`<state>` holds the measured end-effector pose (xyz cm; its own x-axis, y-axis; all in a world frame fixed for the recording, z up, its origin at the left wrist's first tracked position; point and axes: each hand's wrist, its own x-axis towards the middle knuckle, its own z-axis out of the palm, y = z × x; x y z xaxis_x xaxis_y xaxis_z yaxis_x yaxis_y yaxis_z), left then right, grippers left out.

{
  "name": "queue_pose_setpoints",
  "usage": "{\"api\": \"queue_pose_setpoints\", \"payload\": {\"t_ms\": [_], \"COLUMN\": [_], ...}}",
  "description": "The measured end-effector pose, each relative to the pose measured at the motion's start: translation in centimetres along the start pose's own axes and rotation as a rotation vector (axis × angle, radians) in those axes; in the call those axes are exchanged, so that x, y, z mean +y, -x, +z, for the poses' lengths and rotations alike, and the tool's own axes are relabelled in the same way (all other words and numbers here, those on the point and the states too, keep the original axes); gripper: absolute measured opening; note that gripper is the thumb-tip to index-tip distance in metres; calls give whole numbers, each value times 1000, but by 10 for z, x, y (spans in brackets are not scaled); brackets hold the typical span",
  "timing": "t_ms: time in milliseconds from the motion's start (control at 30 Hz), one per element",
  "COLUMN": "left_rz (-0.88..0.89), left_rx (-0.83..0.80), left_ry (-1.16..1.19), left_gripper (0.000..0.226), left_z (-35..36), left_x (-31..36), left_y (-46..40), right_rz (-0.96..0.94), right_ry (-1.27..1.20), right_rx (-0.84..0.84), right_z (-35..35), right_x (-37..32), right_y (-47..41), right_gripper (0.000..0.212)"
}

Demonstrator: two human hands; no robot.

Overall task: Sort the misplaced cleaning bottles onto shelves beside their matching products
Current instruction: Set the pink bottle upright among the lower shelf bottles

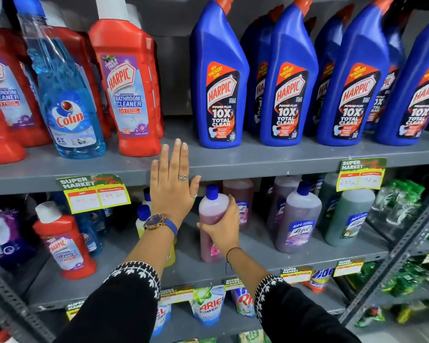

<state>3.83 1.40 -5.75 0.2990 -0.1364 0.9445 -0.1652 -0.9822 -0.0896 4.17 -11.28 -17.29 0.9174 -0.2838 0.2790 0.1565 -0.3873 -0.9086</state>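
Observation:
My right hand (222,225) grips a pink-liquid bottle with a blue cap (212,209) on the middle shelf, left of the purple Lizol bottles (297,219). My left hand (172,184) is raised flat with fingers apart, holding nothing, in front of the upper shelf's edge (258,167). A clear blue Colin bottle (67,95) stands among red Harpic bathroom cleaner bottles (131,95) on the upper shelf. One red Harpic bottle (64,241) stands on the middle shelf at left. A yellow bottle (140,225) is partly hidden behind my left wrist.
Blue Harpic toilet cleaner bottles (290,90) fill the upper shelf's right side. A green Lizol bottle (349,219) and green pouches (401,204) stand to the right. Detergent pouches (208,305) hang on the lower shelf. Yellow price tags (97,196) hang from shelf edges.

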Motion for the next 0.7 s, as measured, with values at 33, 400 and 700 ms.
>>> {"api": "queue_pose_setpoints", "payload": {"t_ms": [33,400,700], "left_rz": [-1,4,7], "left_rx": [3,14,28], "left_ry": [-5,-25,-37], "left_gripper": [59,61,58], "left_z": [0,1,2], "left_x": [0,-1,-1], "left_y": [0,1,1], "right_rz": [2,159,150], "right_ry": [4,127,191], "right_rx": [45,375,295], "right_z": [-4,-40,-39], "right_x": [-1,16,34], "right_y": [-4,-34,-30], "right_gripper": [114,117,116]}}
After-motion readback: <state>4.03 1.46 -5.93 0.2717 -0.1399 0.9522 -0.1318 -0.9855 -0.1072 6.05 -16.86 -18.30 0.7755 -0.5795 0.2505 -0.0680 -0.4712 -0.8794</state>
